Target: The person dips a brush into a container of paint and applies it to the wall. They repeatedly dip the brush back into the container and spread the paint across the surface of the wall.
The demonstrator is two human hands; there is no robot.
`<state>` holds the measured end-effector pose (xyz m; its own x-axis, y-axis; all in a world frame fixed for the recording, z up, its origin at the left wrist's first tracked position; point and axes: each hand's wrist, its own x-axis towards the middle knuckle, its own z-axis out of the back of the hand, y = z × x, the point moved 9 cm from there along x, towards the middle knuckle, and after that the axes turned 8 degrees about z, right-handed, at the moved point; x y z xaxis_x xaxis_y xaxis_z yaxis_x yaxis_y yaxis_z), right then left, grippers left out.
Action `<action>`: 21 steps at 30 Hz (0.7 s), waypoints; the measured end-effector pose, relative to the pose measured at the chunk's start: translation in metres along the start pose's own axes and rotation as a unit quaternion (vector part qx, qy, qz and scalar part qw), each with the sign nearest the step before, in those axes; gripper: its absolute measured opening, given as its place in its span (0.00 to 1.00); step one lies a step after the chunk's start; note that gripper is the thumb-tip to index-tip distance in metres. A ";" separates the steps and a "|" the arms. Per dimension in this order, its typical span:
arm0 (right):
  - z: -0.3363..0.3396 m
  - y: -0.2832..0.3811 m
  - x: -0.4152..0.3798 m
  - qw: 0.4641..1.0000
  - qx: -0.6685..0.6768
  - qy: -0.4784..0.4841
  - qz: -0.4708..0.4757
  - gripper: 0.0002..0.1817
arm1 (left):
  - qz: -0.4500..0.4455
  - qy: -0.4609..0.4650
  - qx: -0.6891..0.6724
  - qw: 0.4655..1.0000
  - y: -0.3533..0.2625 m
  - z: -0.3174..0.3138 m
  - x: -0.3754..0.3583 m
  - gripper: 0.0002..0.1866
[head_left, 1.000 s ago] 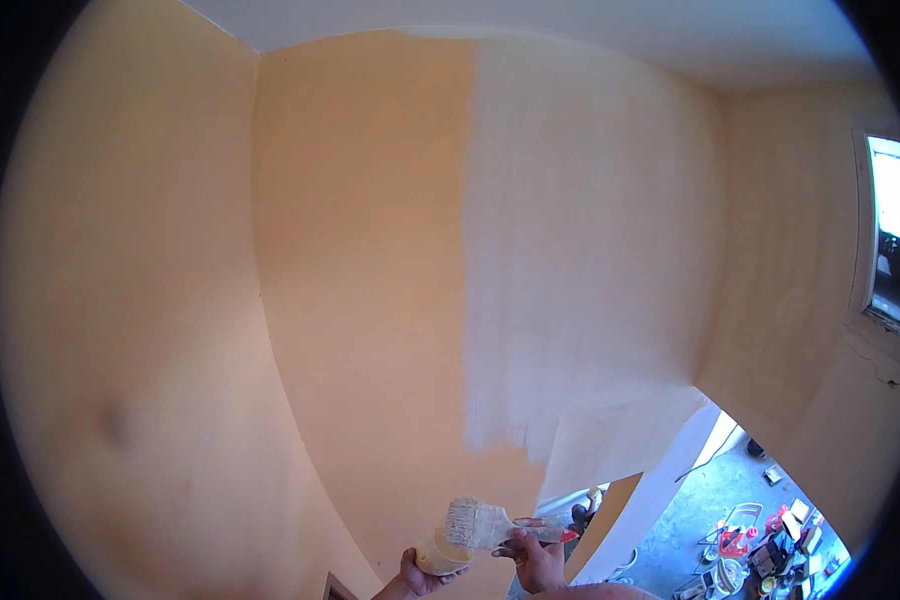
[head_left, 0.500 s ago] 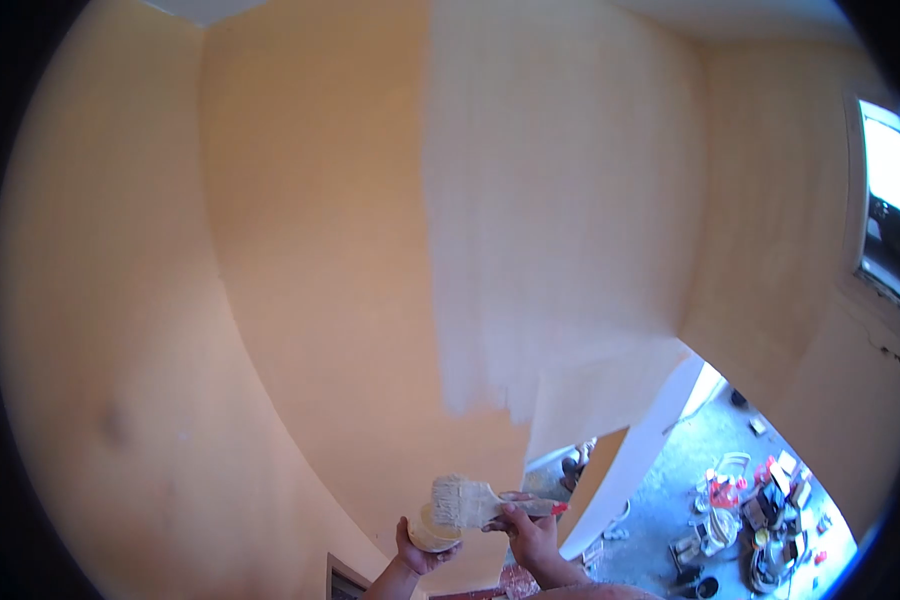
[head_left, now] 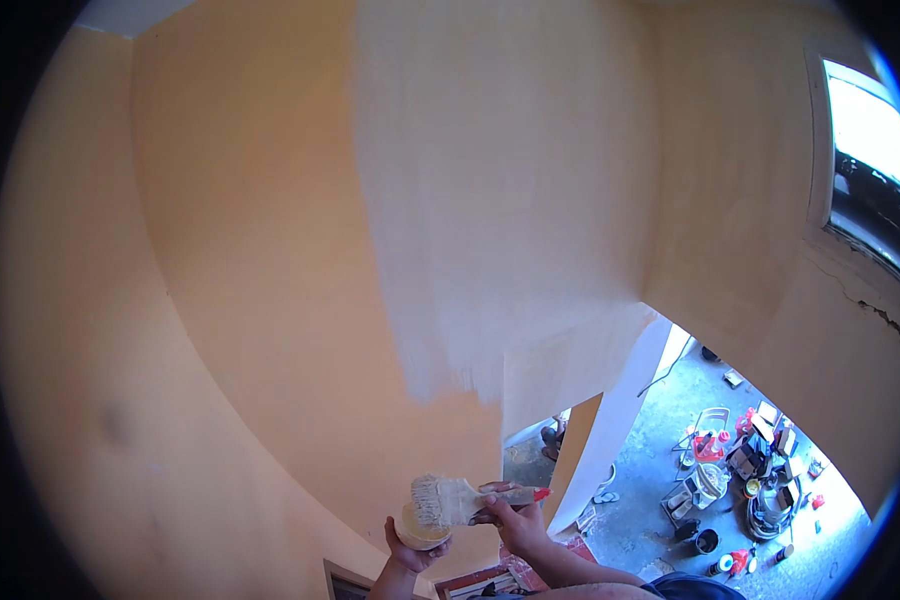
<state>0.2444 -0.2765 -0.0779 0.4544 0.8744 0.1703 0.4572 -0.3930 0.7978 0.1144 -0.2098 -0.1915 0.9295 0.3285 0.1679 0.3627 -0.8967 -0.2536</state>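
A wide brush [head_left: 448, 501] with pale, paint-coated bristles and a red-tipped handle is held in my right hand [head_left: 515, 522], fingers closed round the handle. Its bristles point left and lie over the mouth of a small round container [head_left: 420, 532]. My left hand [head_left: 410, 553] grips that container from below and the side. Behind both hands stands an orange wall [head_left: 300, 300], with a whitish painted area [head_left: 500, 200] across its upper right part.
Far below at the right, a floor [head_left: 630, 520] holds a chair, a black bucket [head_left: 706, 541] and piled tools and boxes. A window [head_left: 870, 150] is at the upper right. Part of a person [head_left: 553, 438] shows through the opening below the wall.
The view has turned right, so the walls and window sit further left and more floor shows. Both hands still hold the brush and container close together, slightly further left in view.
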 end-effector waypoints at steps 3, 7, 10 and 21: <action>-0.004 0.005 -0.003 1.000 0.022 0.005 0.007 0.11 | -0.010 -0.085 0.039 0.996 -0.003 0.018 -0.002 0.58; 0.009 -0.001 0.000 1.000 -0.019 -0.015 0.005 0.10 | -0.014 -0.115 0.051 0.992 0.000 0.036 -0.006 0.57; 0.012 -0.002 -0.001 0.999 -0.021 -0.020 0.021 0.11 | -0.012 -0.072 0.055 0.996 -0.001 0.044 -0.005 0.57; 0.007 0.005 -0.007 0.999 -0.008 0.025 0.047 0.13 | -0.090 -0.224 0.146 0.959 -0.005 0.001 -0.005 0.54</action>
<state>0.2485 -0.2870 -0.0787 0.4550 0.8476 0.2732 0.4025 -0.4694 0.7859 0.1085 -0.2067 -0.1919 0.7620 0.6233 -0.1755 0.4625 -0.7135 -0.5263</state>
